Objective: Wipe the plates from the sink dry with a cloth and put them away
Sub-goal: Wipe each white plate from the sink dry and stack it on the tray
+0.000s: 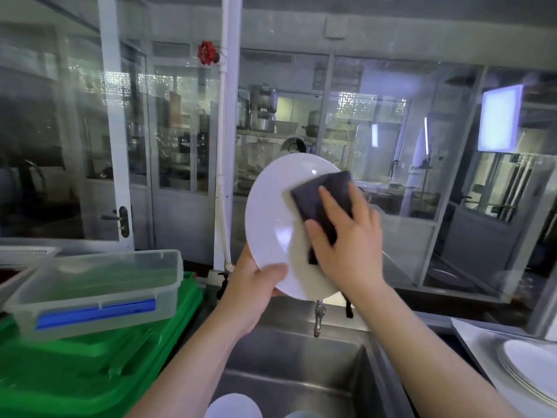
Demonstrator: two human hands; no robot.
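I hold a white plate (271, 212) upright above the steel sink (301, 357). My left hand (253, 285) grips its lower rim, thumb on the front face. My right hand (346, 236) presses a dark cloth (322, 194) flat against the plate's right half, fingers spread over the cloth. Another white plate (233, 407) lies in the sink basin at the bottom edge of the view. A stack of white plates (530, 366) rests on the counter at the lower right.
A clear plastic box with a blue clip (96, 294) sits on green crates (99, 363) to the left of the sink. A tap (319, 315) hangs below the held plate. Glass partitions (376, 146) close off the space behind the sink.
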